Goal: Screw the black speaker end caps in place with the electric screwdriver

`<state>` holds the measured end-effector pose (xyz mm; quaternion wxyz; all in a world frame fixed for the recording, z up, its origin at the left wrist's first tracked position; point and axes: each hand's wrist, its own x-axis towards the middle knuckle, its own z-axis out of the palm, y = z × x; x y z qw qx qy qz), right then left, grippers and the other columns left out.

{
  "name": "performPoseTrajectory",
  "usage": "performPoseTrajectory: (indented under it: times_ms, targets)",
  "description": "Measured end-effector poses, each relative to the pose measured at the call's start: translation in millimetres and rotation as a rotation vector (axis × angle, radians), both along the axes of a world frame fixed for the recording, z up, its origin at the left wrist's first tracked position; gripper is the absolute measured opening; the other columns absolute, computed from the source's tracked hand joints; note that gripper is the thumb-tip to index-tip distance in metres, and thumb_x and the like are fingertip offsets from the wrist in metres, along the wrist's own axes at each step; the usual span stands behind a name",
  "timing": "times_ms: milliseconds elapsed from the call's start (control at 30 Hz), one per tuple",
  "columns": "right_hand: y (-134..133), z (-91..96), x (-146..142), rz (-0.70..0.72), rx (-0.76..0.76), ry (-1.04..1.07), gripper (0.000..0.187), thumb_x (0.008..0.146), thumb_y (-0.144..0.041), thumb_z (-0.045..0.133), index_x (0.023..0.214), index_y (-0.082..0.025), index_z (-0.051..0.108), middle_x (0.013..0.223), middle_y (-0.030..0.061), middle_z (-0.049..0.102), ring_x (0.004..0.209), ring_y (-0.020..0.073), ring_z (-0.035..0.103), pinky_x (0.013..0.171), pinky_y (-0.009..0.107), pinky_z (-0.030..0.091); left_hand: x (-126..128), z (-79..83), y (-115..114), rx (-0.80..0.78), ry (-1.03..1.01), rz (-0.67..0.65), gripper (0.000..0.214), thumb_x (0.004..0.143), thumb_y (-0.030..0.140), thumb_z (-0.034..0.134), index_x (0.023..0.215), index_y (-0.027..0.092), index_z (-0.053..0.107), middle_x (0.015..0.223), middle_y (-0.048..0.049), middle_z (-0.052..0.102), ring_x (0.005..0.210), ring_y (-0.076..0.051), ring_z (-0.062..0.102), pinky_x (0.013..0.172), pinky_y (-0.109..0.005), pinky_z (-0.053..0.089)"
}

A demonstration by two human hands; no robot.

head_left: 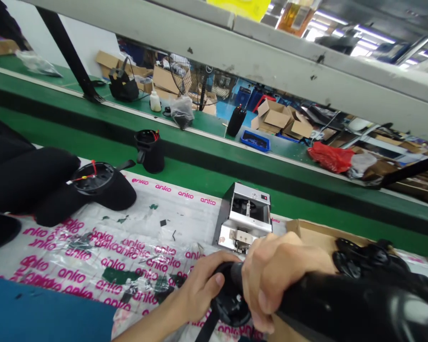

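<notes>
While the left hand (200,287) gripped a round black plastic part (231,304) nearer the wearer than the metal machine (250,222), the right hand (281,268) clasped a black cylindrical tool (345,304) beside it, where steady bracing and careful alignment probably mattered.

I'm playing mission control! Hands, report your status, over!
Left hand: holding round black part. Right hand: gripping long black object. Silver machine just beyond both.

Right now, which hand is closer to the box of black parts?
Right hand, overlapping the left side of the box in view. The left hand is farther left, apart from it.
</notes>
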<state>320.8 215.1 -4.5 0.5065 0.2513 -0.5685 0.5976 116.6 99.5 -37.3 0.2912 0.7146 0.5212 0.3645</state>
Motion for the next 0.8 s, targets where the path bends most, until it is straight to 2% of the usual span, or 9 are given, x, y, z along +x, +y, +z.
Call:
performPoseTrajectory:
  times_ms: [100, 233, 300, 400, 500, 567, 667, 733, 800]
  targets:
    - [7.1, 8.5, 4.3, -0.014, -0.069, -0.031, 0.047, 0.105, -0.061, 0.073, 0.097, -0.015, 0.074, 0.077, 0.0086, 0.071, 0.068, 0.0167, 0.073, 0.067, 0.025, 0.061, -3.6, -4.8, 1.2, -0.015, -0.009, -0.003, 0.067, 0.115, 0.070, 0.038, 0.126, 0.018, 0.077, 0.114, -0.0110, 0.080, 0.103, -0.027, 0.075, 0.092, -0.034, 0.055]
    - [11.0, 7.2, 13.3, -0.084, -0.174, -0.035, 0.066, 0.096, -0.081, 0.071, 0.104, -0.015, 0.076, 0.085, 0.0120, 0.072, 0.072, 0.0211, 0.073, 0.066, 0.031, 0.063, -8.1, -12.1, 1.4, -0.037, -0.010, 0.023, 0.068, 0.114, 0.071, 0.039, 0.104, 0.014, 0.075, 0.099, -0.0095, 0.075, 0.099, -0.028, 0.073, 0.092, -0.036, 0.054]
    - [11.3, -1.5, 22.8, -0.121, -0.238, -0.019, 0.069, 0.093, -0.084, 0.071, 0.103, -0.016, 0.076, 0.085, 0.0116, 0.071, 0.071, 0.0213, 0.072, 0.063, 0.032, 0.062, -8.9, -14.1, -0.2, -0.026, 0.006, 0.025, 0.064, 0.115, 0.068, 0.039, 0.111, 0.015, 0.075, 0.103, -0.0093, 0.076, 0.100, -0.027, 0.072, 0.093, -0.035, 0.053]
    - [11.8, -24.1, 43.0, -0.172, -0.337, 0.033, 0.071, 0.090, -0.087, 0.072, 0.103, -0.018, 0.076, 0.083, 0.0099, 0.069, 0.065, 0.0204, 0.068, 0.058, 0.033, 0.059, -11.4, -16.7, -6.9, 0.007, -0.007, 0.025, 0.059, 0.115, 0.066, 0.040, 0.131, 0.020, 0.074, 0.118, -0.0085, 0.078, 0.106, -0.026, 0.073, 0.095, -0.034, 0.052]
    - [11.7, -50.2, 53.4, -0.241, -0.368, 0.191, 0.079, 0.089, -0.094, 0.065, 0.105, -0.018, 0.076, 0.080, 0.0068, 0.067, 0.056, 0.0172, 0.064, 0.049, 0.030, 0.054, -18.4, -20.2, -16.8, 0.064, -0.079, 0.101, 0.060, 0.112, 0.071, 0.042, 0.131, 0.024, 0.075, 0.123, -0.0067, 0.077, 0.112, -0.025, 0.073, 0.099, -0.033, 0.053]
    - [10.2, -62.9, 44.2, -0.319, -0.376, 0.292, 0.088, 0.091, -0.100, 0.053, 0.105, -0.016, 0.075, 0.080, 0.0049, 0.067, 0.051, 0.0143, 0.061, 0.043, 0.027, 0.049, -24.0, -21.0, -21.6, 0.124, -0.110, 0.180, 0.059, 0.111, 0.072, 0.045, 0.132, 0.027, 0.075, 0.128, -0.0053, 0.077, 0.119, -0.026, 0.071, 0.104, -0.031, 0.053]
    - [6.1, -71.3, 7.4, -0.464, -0.431, 0.363, 0.098, 0.093, -0.103, 0.037, 0.101, -0.014, 0.075, 0.079, 0.0047, 0.067, 0.049, 0.0131, 0.060, 0.040, 0.025, 0.046, -29.1, -17.6, -23.5, 0.173, -0.073, 0.254, 0.056, 0.111, 0.072, 0.046, 0.134, 0.030, 0.075, 0.132, -0.0031, 0.076, 0.124, -0.024, 0.070, 0.108, -0.029, 0.052]
    - [3.7, -73.1, -21.2, -0.541, -0.448, 0.411, 0.096, 0.094, -0.102, 0.039, 0.101, -0.015, 0.077, 0.081, 0.0055, 0.068, 0.048, 0.0133, 0.059, 0.040, 0.025, 0.045, -29.7, -13.6, -24.2, 0.153, 0.014, 0.249, 0.057, 0.112, 0.072, 0.044, 0.139, 0.031, 0.074, 0.139, -0.0027, 0.075, 0.131, -0.025, 0.069, 0.114, -0.030, 0.050]
    - [2.3, -75.1, -43.6, -0.554, -0.436, 0.434, 0.089, 0.094, -0.098, 0.049, 0.104, -0.015, 0.080, 0.086, 0.0067, 0.070, 0.047, 0.0138, 0.061, 0.041, 0.025, 0.046, -29.7, -10.8, -28.4, 0.098, 0.083, 0.235, 0.062, 0.113, 0.074, 0.037, 0.147, 0.034, 0.070, 0.149, -0.0032, 0.071, 0.140, -0.027, 0.065, 0.121, -0.034, 0.047]
